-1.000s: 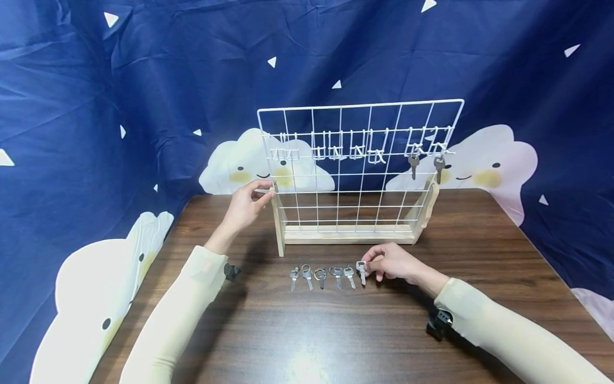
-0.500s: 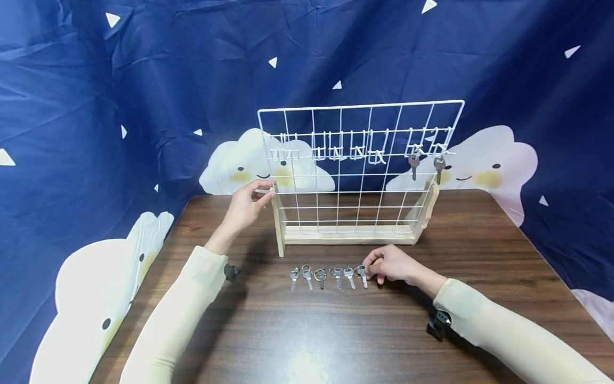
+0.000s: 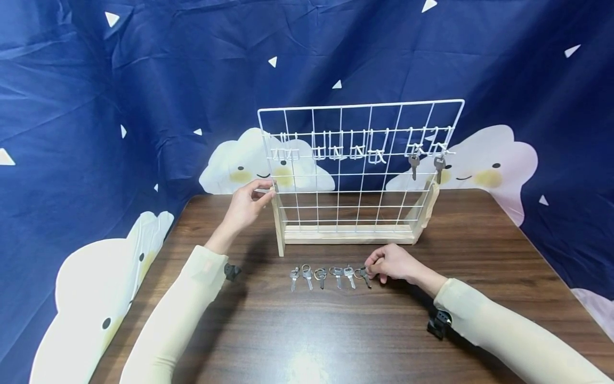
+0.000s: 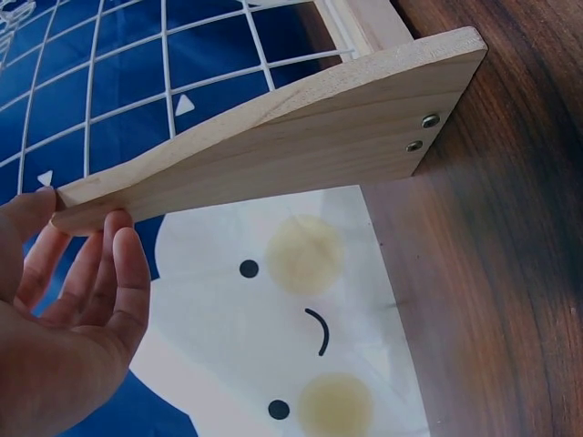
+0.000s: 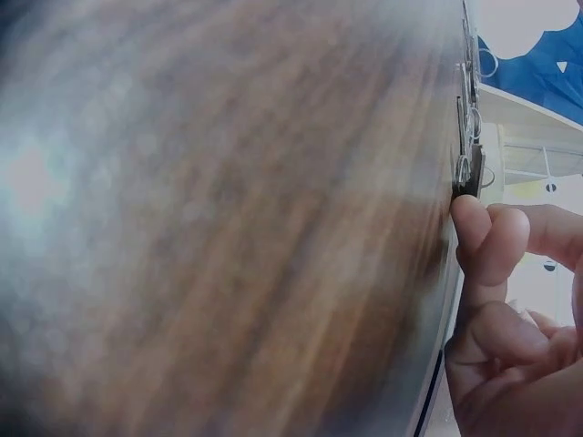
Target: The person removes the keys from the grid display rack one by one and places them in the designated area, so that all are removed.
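Note:
In the head view my left hand (image 3: 245,205) holds the upper end of the rack's left wooden side piece (image 3: 279,226). The left wrist view shows thumb and fingers (image 4: 130,273) on either side of that wooden tip. My right hand (image 3: 390,262) pinches a key (image 3: 366,278) with a ring at the right end of a row, low over the table. In the right wrist view the fingertips meet at the key's edge, and most of the key is hidden. Left of it lie several silver keys (image 3: 337,276) with rings.
A white wire grid (image 3: 350,176) stands in the wooden frame, its base bar (image 3: 347,234) behind the keys. Several white hooks (image 3: 356,152) hang along its upper part. Two keys (image 3: 414,166) hang from the hooks at the right. A blue cloud-patterned cloth (image 3: 230,69) rises behind the brown table (image 3: 249,320).
The key in my right hand has shifted slightly right and turned, now slanting and looking darker. My right hand has moved a little with it. My left hand and the rack stay put.

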Demonstrator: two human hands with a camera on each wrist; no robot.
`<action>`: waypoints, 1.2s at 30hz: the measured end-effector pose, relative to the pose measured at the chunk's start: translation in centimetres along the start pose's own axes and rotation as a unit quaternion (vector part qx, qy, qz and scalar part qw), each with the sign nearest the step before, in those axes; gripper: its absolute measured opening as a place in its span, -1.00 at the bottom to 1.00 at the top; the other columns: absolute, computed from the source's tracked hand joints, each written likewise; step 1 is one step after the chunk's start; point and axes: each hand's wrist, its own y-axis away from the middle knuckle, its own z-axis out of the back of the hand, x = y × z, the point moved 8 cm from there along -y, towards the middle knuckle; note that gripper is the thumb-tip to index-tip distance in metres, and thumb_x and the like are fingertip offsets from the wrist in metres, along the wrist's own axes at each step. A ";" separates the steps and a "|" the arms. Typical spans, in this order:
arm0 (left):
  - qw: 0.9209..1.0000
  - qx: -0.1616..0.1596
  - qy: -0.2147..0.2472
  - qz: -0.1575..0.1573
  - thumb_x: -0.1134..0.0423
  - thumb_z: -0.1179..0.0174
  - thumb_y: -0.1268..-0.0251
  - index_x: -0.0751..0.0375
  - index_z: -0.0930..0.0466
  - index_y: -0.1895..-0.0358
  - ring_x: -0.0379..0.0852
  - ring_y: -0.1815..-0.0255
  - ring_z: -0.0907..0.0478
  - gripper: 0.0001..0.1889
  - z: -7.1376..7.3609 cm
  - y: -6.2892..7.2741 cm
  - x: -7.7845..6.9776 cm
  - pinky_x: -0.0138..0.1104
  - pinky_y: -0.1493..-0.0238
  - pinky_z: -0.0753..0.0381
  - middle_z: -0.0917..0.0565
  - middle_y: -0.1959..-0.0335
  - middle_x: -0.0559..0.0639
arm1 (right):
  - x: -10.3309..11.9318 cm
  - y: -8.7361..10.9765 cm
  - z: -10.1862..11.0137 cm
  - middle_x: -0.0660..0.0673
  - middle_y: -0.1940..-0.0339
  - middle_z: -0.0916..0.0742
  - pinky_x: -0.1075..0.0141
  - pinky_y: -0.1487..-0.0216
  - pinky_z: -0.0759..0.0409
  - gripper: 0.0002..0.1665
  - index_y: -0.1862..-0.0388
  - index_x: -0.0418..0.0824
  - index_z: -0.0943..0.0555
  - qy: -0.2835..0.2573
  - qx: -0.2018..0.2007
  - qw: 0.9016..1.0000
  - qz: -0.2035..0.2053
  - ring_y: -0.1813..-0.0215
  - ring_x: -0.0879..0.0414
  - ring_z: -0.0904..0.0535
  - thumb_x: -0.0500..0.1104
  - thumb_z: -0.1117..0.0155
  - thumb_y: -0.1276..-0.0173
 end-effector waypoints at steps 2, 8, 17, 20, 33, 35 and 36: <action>1.000 0.001 -0.001 0.000 0.16 -0.27 -0.39 0.17 -0.62 -0.15 0.10 0.13 -0.73 -0.67 0.0 0.0 0.0 -0.28 0.24 -0.72 -0.71 -0.07 0.16 | 0.0 0.0 0.0 -0.09 0.53 -0.79 0.50 0.72 -0.29 -0.87 0.29 -0.30 -0.69 0.000 0.000 1.000 -0.001 0.69 0.24 -0.54 -0.29 -0.34 -0.16; 1.000 0.002 0.003 0.003 0.16 -0.27 -0.39 0.17 -0.62 -0.15 0.13 0.12 -0.72 -0.67 0.0 -0.1 0.0 -0.25 0.22 -0.74 -0.71 -0.07 0.17 | -0.1 0.0 0.3 -0.10 0.52 -0.80 0.49 0.72 -0.27 -0.81 0.24 -0.30 -0.70 -0.003 -0.002 1.000 -0.009 0.68 0.23 -0.54 -0.26 -0.37 -0.15; 1.000 0.002 0.004 0.002 0.16 -0.27 -0.39 0.17 -0.62 -0.14 0.11 0.12 -0.72 -0.67 0.1 -0.2 0.0 -0.23 0.18 -0.73 -0.71 -0.06 0.17 | 0.6 0.0 1.0 -0.11 0.50 -0.80 0.46 0.68 -0.33 -0.77 0.20 -0.37 -0.67 -0.019 0.003 1.000 0.001 0.65 0.21 -0.56 -0.26 -0.39 -0.19; 1.000 0.002 0.000 0.003 0.16 -0.27 -0.39 0.17 -0.63 -0.15 0.10 0.13 -0.72 -0.67 0.0 -0.1 0.0 -0.26 0.21 -0.72 -0.72 -0.07 0.17 | 0.9 0.1 1.2 -0.10 0.49 -0.80 0.45 0.68 -0.34 -0.75 0.17 -0.39 -0.67 -0.020 0.004 1.000 0.006 0.63 0.20 -0.57 -0.26 -0.39 -0.21; 1.000 0.001 0.002 0.008 0.16 -0.27 -0.39 0.17 -0.63 -0.14 0.14 0.13 -0.71 -0.67 0.1 0.0 -0.1 -0.33 0.26 -0.68 -0.71 -0.07 0.17 | 3.0 0.9 2.8 -0.28 0.35 -0.81 0.27 0.47 -0.63 -0.66 0.07 -0.48 -0.64 -0.044 -0.007 0.998 0.049 0.58 0.17 -0.58 -0.25 -0.38 -0.26; 1.000 0.001 0.003 0.007 0.16 -0.27 -0.39 0.17 -0.62 -0.14 0.14 0.13 -0.72 -0.67 0.1 0.1 -0.1 -0.33 0.27 -0.69 -0.71 -0.07 0.17 | 3.2 1.0 3.0 -0.29 0.35 -0.82 0.26 0.45 -0.66 -0.66 0.07 -0.48 -0.64 -0.047 -0.011 0.997 0.057 0.58 0.16 -0.58 -0.25 -0.37 -0.26; 1.000 0.001 0.003 0.006 0.16 -0.27 -0.39 0.17 -0.62 -0.14 0.14 0.13 -0.72 -0.67 0.1 0.1 -0.1 -0.32 0.28 -0.69 -0.71 -0.07 0.17 | 3.4 1.1 3.2 -0.29 0.35 -0.82 0.26 0.45 -0.66 -0.66 0.07 -0.49 -0.64 -0.049 -0.013 0.997 0.062 0.59 0.16 -0.59 -0.26 -0.37 -0.26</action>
